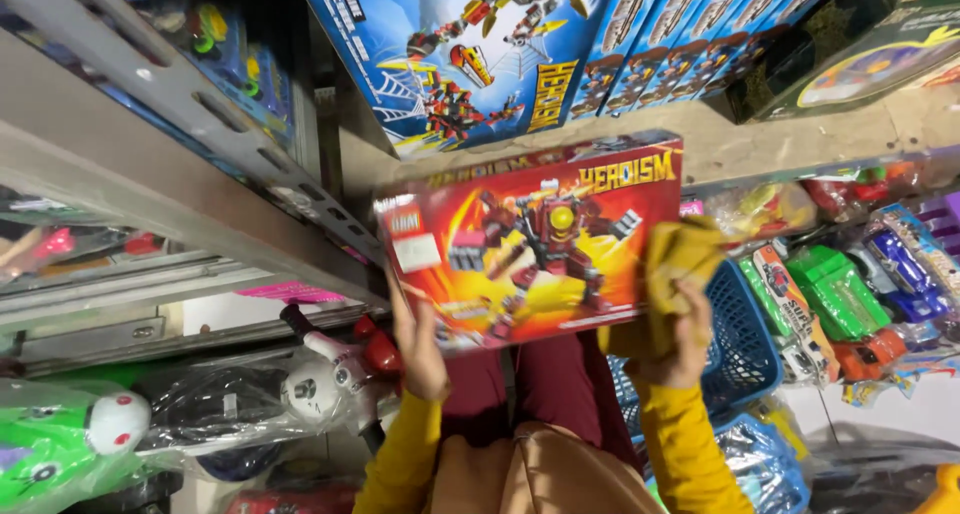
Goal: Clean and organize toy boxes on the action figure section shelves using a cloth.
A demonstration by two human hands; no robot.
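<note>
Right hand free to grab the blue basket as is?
Probably not. The right hand is bunched on a yellow cloth against the red toy box. The blue basket sits right beside it, unblocked.

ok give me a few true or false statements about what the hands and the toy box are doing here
1. The left hand holds the red toy box at its lower left edge. True.
2. The right hand is empty. False: it grips a yellow cloth against the box.
3. A blue plastic basket sits to the right of the box. True.
4. The boxes on the shelf above are green. False: they are blue.
</note>
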